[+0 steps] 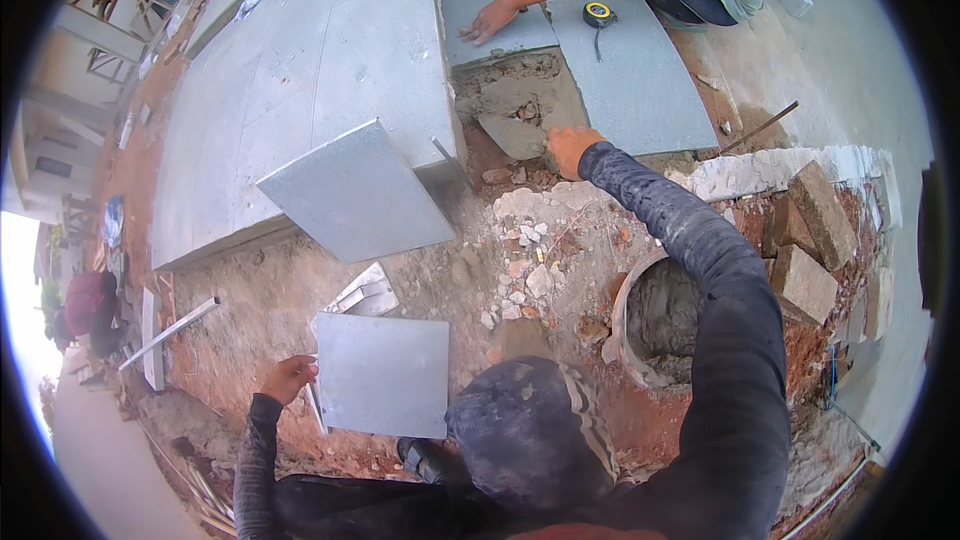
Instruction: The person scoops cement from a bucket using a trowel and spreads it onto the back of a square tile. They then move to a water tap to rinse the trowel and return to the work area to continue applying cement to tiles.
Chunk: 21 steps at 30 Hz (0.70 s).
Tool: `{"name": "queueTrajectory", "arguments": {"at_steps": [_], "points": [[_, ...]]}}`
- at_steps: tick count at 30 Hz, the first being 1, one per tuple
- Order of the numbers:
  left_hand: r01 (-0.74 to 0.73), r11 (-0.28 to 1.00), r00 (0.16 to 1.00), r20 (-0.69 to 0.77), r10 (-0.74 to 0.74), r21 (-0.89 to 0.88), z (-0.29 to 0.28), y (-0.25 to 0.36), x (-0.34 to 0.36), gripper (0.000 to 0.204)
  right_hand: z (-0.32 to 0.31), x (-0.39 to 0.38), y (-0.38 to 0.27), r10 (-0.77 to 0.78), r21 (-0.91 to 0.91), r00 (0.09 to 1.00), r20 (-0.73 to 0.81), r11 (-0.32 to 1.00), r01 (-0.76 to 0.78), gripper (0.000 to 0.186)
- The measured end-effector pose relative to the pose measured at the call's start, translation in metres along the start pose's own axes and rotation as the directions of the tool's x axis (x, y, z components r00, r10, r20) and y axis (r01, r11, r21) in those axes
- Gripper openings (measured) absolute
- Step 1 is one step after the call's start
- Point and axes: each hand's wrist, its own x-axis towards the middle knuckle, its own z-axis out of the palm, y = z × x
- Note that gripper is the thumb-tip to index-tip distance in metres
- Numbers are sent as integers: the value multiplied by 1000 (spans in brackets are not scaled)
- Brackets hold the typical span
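Note:
My right hand point(570, 148) is closed around the handle end of a trowel. The trowel's blade point(512, 136) lies over wet grey mortar point(525, 85) in a square gap between slabs. Low on the left, my left hand point(288, 378) pinches the left edge of a square grey tile point(384, 375), its fingertips partly hidden there. A larger grey tile point(360, 192) leans against the raised slab edge. Across the gap, a co-worker's hand point(490, 22) rests on a laid grey slab point(500, 0). A yellow and black tape measure point(598, 15) lies on the neighbouring slab.
A round concrete pipe mouth point(632, 330) opens beside my right forearm. Broken bricks point(805, 285) are piled to the right. Rubble point(535, 270) covers the ground before me. A raised grey platform point(300, 70) runs along the left, with a metal bar point(168, 333) nearer.

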Motion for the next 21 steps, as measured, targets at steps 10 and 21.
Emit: {"name": "queueTrajectory", "arguments": {"at_steps": [10, 21], "points": [[-10, 999, 1000, 0, 10, 41, -3, -45, 5, 42, -20, 24, 11, 15, -12, 982, 190, 1000, -13, 30], [-22, 995, 1000, 16, 21, 96, 5, -25, 16, 40, 37, -34, 6, 366, 58, 926, 88, 927, -372, 41]]}}
